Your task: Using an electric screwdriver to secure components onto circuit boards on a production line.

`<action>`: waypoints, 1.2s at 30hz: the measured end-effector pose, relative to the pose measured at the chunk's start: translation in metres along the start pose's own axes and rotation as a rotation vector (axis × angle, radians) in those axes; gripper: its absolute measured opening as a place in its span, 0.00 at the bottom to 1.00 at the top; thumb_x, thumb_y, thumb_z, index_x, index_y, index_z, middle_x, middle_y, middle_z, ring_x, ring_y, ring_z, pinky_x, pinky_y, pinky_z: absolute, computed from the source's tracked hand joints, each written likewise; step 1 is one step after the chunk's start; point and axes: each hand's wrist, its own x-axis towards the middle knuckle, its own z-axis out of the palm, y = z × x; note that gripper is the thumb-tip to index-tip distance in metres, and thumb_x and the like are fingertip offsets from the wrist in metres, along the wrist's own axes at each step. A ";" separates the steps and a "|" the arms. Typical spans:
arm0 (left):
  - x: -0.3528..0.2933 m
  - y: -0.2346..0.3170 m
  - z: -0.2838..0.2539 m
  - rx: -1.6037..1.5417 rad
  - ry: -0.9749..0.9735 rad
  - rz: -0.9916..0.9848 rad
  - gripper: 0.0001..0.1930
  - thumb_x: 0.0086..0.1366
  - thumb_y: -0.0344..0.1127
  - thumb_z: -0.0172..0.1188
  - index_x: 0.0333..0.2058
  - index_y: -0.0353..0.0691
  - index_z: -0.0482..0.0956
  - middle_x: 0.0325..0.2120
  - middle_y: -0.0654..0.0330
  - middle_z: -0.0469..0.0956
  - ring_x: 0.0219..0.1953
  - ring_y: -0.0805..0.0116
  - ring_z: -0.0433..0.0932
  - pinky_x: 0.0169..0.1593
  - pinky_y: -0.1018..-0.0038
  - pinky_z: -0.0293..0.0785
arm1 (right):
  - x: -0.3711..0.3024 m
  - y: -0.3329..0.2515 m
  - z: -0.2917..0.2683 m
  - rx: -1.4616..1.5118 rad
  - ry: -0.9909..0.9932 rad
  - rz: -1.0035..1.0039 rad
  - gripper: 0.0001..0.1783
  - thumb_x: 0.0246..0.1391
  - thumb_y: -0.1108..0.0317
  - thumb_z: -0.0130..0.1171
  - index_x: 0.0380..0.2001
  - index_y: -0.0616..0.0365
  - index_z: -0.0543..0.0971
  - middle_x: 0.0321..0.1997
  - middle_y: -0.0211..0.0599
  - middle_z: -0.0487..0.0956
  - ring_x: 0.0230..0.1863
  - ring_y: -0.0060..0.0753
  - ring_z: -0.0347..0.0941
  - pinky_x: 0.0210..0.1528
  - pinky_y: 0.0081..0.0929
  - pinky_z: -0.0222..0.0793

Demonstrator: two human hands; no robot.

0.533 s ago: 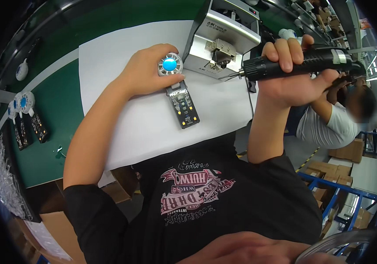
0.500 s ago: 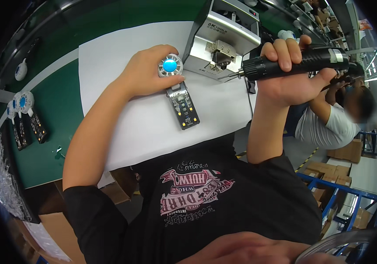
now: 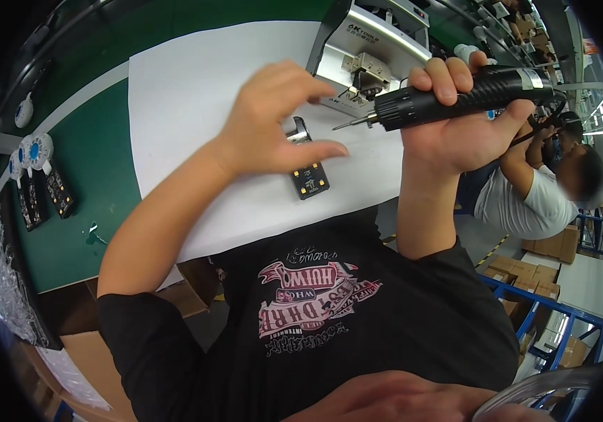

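My right hand point(image 3: 460, 123) grips a black electric screwdriver point(image 3: 470, 95) whose thin bit points left over the white sheet. My left hand point(image 3: 270, 123), slightly smeared by motion, has its thumb and fingers spread over a small device with a black circuit board point(image 3: 310, 181). Small yellow parts show on the board's lower end, while the device's round head is hidden beneath the hand. Just beyond the screwdriver tip stands a silver screw feeder point(image 3: 368, 53).
A white sheet point(image 3: 182, 84) covers part of the green table point(image 3: 83, 260). Several similar devices with round white heads point(image 3: 37, 151) lie at the left, by a black tray of clear plastic point(image 3: 6, 281). Cartons point(image 3: 97, 359) stand below. Another person point(image 3: 527, 190) sits at the right.
My left hand has let go of the device's round head and spread wider, shifting right and toward me. The screwdriver has moved slightly left. The whole view has shifted a little.
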 end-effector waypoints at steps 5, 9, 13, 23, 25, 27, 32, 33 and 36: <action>-0.009 0.021 0.023 -0.146 0.085 -0.013 0.20 0.48 0.39 0.78 0.38 0.37 0.83 0.29 0.58 0.81 0.31 0.61 0.80 0.35 0.69 0.75 | -0.012 0.019 0.002 0.017 -0.040 0.027 0.47 0.58 0.18 0.38 0.50 0.53 0.77 0.28 0.31 0.75 0.26 0.33 0.70 0.37 0.43 0.70; -0.014 0.020 0.026 -0.161 0.132 -0.013 0.16 0.49 0.33 0.76 0.36 0.37 0.83 0.28 0.57 0.81 0.28 0.61 0.80 0.31 0.71 0.74 | -0.017 0.022 -0.001 0.009 -0.032 0.023 0.47 0.59 0.18 0.37 0.50 0.53 0.76 0.28 0.31 0.74 0.25 0.33 0.70 0.36 0.43 0.70; -0.016 0.019 0.024 -0.122 0.108 0.026 0.13 0.50 0.30 0.73 0.35 0.36 0.83 0.28 0.57 0.81 0.27 0.60 0.80 0.29 0.71 0.74 | -0.023 0.026 -0.003 -0.011 -0.002 -0.006 0.47 0.59 0.17 0.36 0.50 0.52 0.75 0.27 0.31 0.74 0.25 0.33 0.70 0.35 0.42 0.70; -0.018 0.019 0.026 -0.152 0.082 -0.004 0.12 0.51 0.27 0.72 0.35 0.35 0.83 0.26 0.56 0.80 0.25 0.61 0.80 0.28 0.72 0.73 | -0.027 0.031 -0.005 -0.046 -0.016 -0.066 0.47 0.59 0.17 0.37 0.51 0.51 0.74 0.27 0.31 0.75 0.25 0.32 0.70 0.35 0.42 0.71; -0.017 0.019 0.025 -0.159 0.081 -0.004 0.12 0.51 0.26 0.72 0.35 0.35 0.83 0.26 0.56 0.80 0.25 0.61 0.80 0.28 0.71 0.73 | -0.027 0.031 -0.006 -0.058 -0.018 -0.072 0.47 0.59 0.17 0.37 0.52 0.51 0.74 0.27 0.31 0.75 0.25 0.33 0.71 0.35 0.42 0.71; -0.017 0.019 0.024 -0.156 0.076 -0.011 0.11 0.51 0.26 0.72 0.35 0.34 0.83 0.25 0.56 0.80 0.25 0.61 0.80 0.27 0.71 0.73 | -0.027 0.031 -0.006 -0.065 -0.021 -0.077 0.47 0.59 0.17 0.37 0.52 0.51 0.74 0.27 0.31 0.75 0.25 0.33 0.71 0.35 0.42 0.71; -0.018 0.017 0.023 -0.173 0.039 -0.038 0.11 0.50 0.25 0.71 0.35 0.34 0.83 0.25 0.57 0.80 0.24 0.62 0.79 0.27 0.72 0.73 | -0.032 0.035 -0.008 -0.085 -0.021 -0.106 0.47 0.59 0.17 0.37 0.53 0.50 0.75 0.27 0.32 0.76 0.25 0.33 0.72 0.34 0.42 0.72; -0.019 0.017 0.023 -0.175 0.040 -0.032 0.11 0.50 0.25 0.71 0.35 0.34 0.83 0.25 0.57 0.80 0.24 0.62 0.79 0.27 0.72 0.73 | -0.033 0.036 -0.009 -0.084 -0.025 -0.113 0.47 0.59 0.17 0.36 0.53 0.50 0.75 0.28 0.32 0.76 0.25 0.33 0.72 0.34 0.41 0.72; -0.021 0.016 0.024 -0.176 0.004 -0.063 0.15 0.51 0.30 0.74 0.38 0.34 0.84 0.26 0.57 0.80 0.24 0.60 0.78 0.27 0.70 0.72 | -0.031 0.033 -0.010 -0.086 -0.055 -0.130 0.47 0.59 0.17 0.36 0.54 0.50 0.74 0.28 0.33 0.77 0.25 0.33 0.73 0.34 0.41 0.72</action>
